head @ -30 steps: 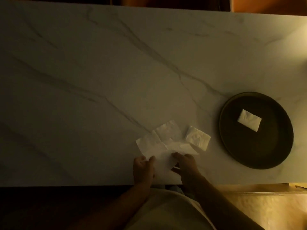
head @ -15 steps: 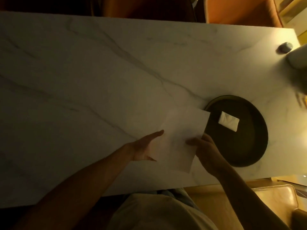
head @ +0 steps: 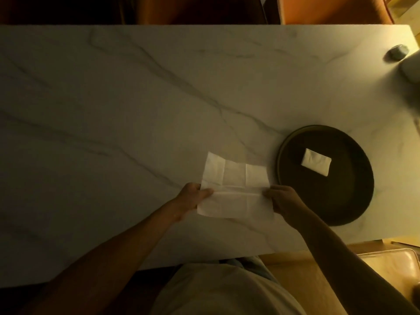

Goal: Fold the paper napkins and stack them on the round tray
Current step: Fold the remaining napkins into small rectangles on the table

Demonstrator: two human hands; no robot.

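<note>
An unfolded white paper napkin [head: 235, 186] with crease lines is spread out over the marble table [head: 136, 110]. My left hand [head: 193, 196] pinches its left edge and my right hand [head: 284, 200] pinches its right edge, both at the middle crease. To the right lies the dark round tray [head: 354, 201], with one small folded napkin [head: 316, 164] in its upper left part. The second folded napkin seen earlier on the table is hidden or out of sight.
A small grey round object [head: 396, 52] and a pale rounded object [head: 411, 67] sit at the table's far right corner. Orange chairs [head: 329, 10] stand behind the far edge. A tan seat [head: 391, 269] is at the lower right beyond the near edge.
The napkin has gone from crumpled near the table edge to held up, then opened flat between both hands. The view shifted, so the tray sits further right.
</note>
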